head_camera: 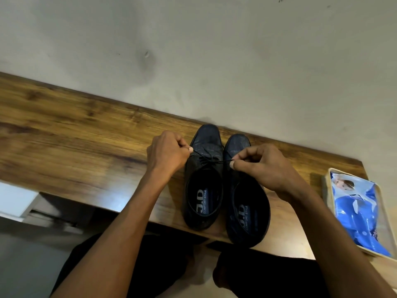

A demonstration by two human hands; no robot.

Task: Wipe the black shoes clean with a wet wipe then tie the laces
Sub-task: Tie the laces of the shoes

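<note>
Two black lace-up shoes stand side by side on the wooden table (86, 134), toes toward the wall. The left shoe (204, 190) has its black lace (212, 161) drawn taut across the top. My left hand (167, 153) pinches one lace end at the shoe's left side. My right hand (264, 166) pinches the other end above the right shoe (247, 220), covering part of its lacing. No loose wipe is in sight.
A blue wet-wipe pack (361, 211) lies in a pale tray (326, 183) at the table's right end. A grey wall (214, 50) rises right behind the shoes. My knees in dark trousers (150, 265) sit below the table's front edge.
</note>
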